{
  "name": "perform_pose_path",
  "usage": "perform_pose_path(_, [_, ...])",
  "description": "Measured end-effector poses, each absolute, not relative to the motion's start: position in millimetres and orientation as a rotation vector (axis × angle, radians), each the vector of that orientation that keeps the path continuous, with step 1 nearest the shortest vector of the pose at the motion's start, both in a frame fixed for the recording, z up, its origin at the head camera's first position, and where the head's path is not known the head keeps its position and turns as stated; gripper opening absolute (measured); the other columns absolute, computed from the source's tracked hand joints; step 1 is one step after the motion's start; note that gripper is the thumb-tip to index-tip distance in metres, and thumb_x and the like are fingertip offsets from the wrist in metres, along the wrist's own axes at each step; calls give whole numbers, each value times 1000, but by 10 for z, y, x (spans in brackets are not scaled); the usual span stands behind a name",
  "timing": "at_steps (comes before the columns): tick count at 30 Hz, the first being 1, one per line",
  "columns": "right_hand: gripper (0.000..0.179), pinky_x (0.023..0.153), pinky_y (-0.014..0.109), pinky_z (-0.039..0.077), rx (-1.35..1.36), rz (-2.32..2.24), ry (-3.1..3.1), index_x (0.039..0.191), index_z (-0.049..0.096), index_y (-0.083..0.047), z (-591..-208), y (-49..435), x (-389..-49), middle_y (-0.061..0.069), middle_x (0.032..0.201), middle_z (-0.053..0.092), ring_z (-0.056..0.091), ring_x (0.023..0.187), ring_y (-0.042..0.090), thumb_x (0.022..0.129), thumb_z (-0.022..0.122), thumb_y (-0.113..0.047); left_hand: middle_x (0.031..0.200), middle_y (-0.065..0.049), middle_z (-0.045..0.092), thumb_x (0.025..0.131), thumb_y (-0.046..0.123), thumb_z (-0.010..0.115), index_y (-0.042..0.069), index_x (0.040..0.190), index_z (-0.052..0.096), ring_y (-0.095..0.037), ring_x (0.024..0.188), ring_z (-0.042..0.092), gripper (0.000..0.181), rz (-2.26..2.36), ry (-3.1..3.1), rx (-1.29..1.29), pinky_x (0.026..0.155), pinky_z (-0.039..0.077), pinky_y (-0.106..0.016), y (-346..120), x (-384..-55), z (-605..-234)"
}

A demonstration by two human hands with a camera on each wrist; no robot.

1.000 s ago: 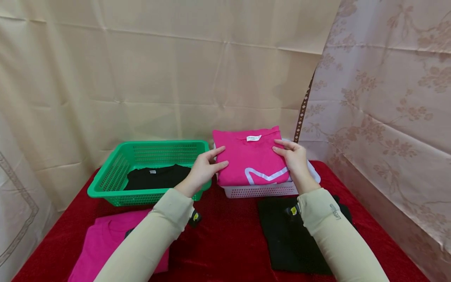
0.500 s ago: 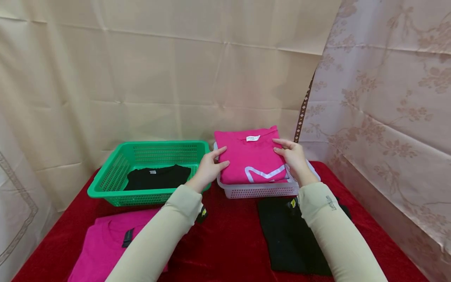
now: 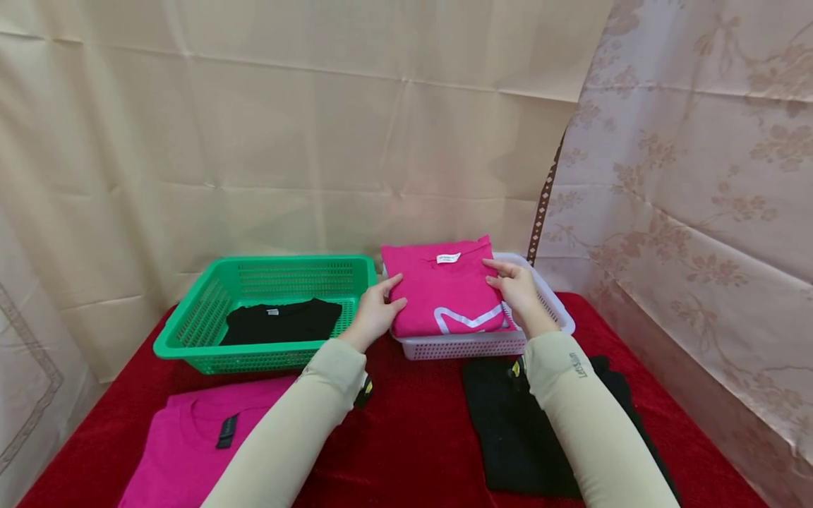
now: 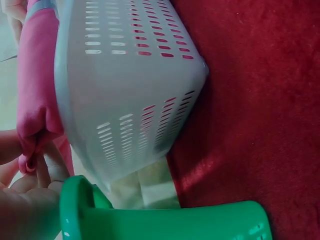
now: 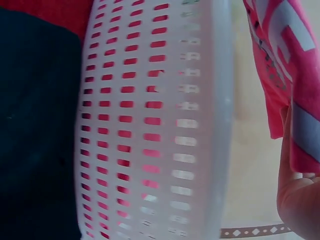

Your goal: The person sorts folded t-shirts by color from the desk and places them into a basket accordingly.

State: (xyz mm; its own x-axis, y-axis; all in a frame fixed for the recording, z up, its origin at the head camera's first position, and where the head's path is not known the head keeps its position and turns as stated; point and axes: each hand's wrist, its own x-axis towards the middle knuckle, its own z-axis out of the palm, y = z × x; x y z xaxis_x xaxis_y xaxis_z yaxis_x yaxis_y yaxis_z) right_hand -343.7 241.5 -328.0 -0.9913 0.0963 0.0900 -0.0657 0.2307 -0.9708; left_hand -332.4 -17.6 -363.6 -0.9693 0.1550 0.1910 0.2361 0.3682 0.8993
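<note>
A folded bright pink T-shirt with a white neck label and a pale printed outline lies over the white plastic basket. My left hand holds its left edge; in the left wrist view the fingers and thumb pinch a rolled fold of the cloth. At the other edge, my right hand grips the shirt with the thumb on top and fingers underneath. The right wrist view shows a gap between the shirt and the basket's rim. Pink shows through the basket's slots.
Left of the white basket stands a green basket holding a folded black T-shirt. On the red tablecloth lie a folded magenta T-shirt at front left and a folded black garment at front right. Curtains hang behind and to the right.
The pink T-shirt has shifted a little left and lower over the white basket, both hands keeping hold of it. More of the basket's right rim now shows.
</note>
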Motion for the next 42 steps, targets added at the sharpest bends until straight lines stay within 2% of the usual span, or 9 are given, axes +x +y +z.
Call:
perform_pose_path(4, [46, 92, 12, 45, -55, 1877, -2352, 145, 47, 0, -3334, 2416, -3461, 18, 154, 40, 39, 141, 23, 99, 49, 2, 144, -21, 53, 97, 8, 62, 10, 148, 46, -35, 123, 58, 54, -1643, -2569, -343, 98, 53, -44, -161, -3338, -3652])
perform_pose_path(7, [46, 111, 26, 40, -66, 1881, -2336, 144, 47, 0, -3353, 2429, -3472, 19, 154, 39, 36, 143, 22, 99, 49, 4, 146, -20, 51, 97, 10, 61, 10, 149, 44, -35, 129, 53, 55, -1626, -2604, -352, 101, 51, -45, -142, -3346, -3633])
perform_pose_path(9, [46, 117, 34, 34, -75, 1893, -2308, 144, 47, 2, -3359, 2439, -3483, 20, 154, 39, 35, 144, 22, 98, 48, 5, 146, -21, 51, 98, 10, 60, 9, 150, 43, -35, 130, 52, 55, -1597, -2626, -381, 104, 49, -45, -126, -3356, -3614])
perform_pose_path(13, [45, 117, 34, 34, -112, 1892, -2269, 143, 48, 2, -3369, 2463, -3510, 20, 153, 40, 36, 143, 22, 98, 49, 7, 148, -22, 48, 99, 11, 58, 6, 150, 41, -36, 135, 48, 55, -1519, -2661, -459, 111, 42, -46, -96, -3378, -3580])
perform_pose_path(17, [45, 118, 35, 32, -130, 1883, -2247, 142, 49, 1, -3377, 2466, -3535, 19, 152, 42, 36, 144, 22, 97, 50, 6, 154, -21, 40, 99, 11, 57, 4, 153, 35, -37, 144, 36, 58, -1462, -2698, -516, 117, 34, -48, -62, -3396, -3561])
perform_pose_path(24, [45, 120, 36, 29, -126, 1883, -2242, 142, 49, 2, -3377, 2470, -3552, 21, 151, 42, 36, 144, 22, 98, 50, 5, 156, -26, 35, 99, 10, 54, 3, 153, 34, -45, 145, 28, 58, -1383, -2721, -509, 119, 28, -51, -8, -3426, -3565])
perform_pose_path(34, [44, 118, 38, 33, -115, 1840, -2278, 142, 49, 2, -3405, 2456, -3577, 22, 150, 43, 39, 142, 25, 98, 50, 4, 156, -24, 35, 99, 8, 54, 3, 153, 33, -45, 144, 29, 58, -1382, -2726, -459, 119, 29, -51, 7, -3436, -3592])
perform_pose_path(40, [44, 107, 43, 45, -72, 1563, -2509, 143, 47, 4, -3516, 2513, -3572, 24, 145, 49, 51, 131, 33, 100, 49, -1, 154, -22, 40, 100, 12, 54, 0, 155, 27, -49, 142, 32, 62, -1334, -2767, -374, 117, 33, -52, -41, -3411, -3608])
perform_pose_path(42, [45, 104, 46, 48, -83, 1548, -2531, 144, 45, 5, -3546, 2549, -3559, 25, 145, 48, 53, 129, 36, 101, 48, -2, 146, -26, 48, 100, 12, 53, -2, 154, 27, -47, 136, 42, 62, -1341, -2754, -365, 114, 38, -51, -56, -3401, -3599])
